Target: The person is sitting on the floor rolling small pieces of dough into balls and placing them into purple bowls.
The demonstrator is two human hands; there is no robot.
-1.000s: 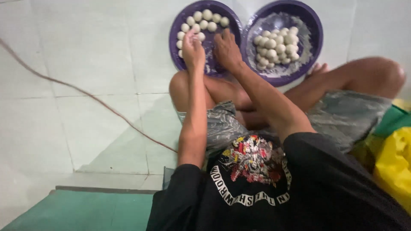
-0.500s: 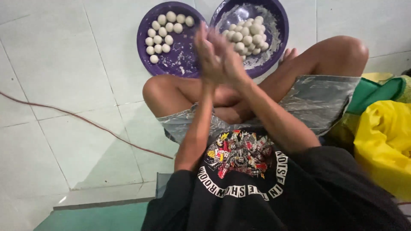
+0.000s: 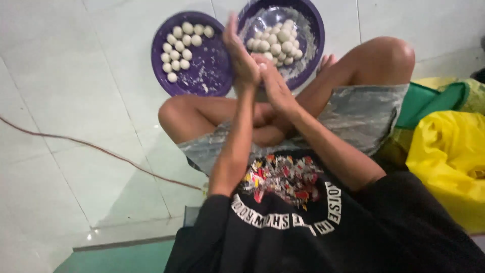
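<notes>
Dough ball [image 3: 262, 65] is pressed between left hand [image 3: 240, 58] and right hand [image 3: 273, 83], palms together, mid-roll above two purple bowls [image 3: 212, 76]. Looks nearly shaped; next it'd need setting among the finished balls [image 3: 178, 48] on the left.

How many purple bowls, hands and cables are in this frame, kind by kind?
Purple bowls: 2, the left bowl and the right bowl, each holding white dough balls.
Hands: 2, the left hand and the right hand, pressed together.
Cables on the floor: 1, the cable.
Total: 5
</notes>
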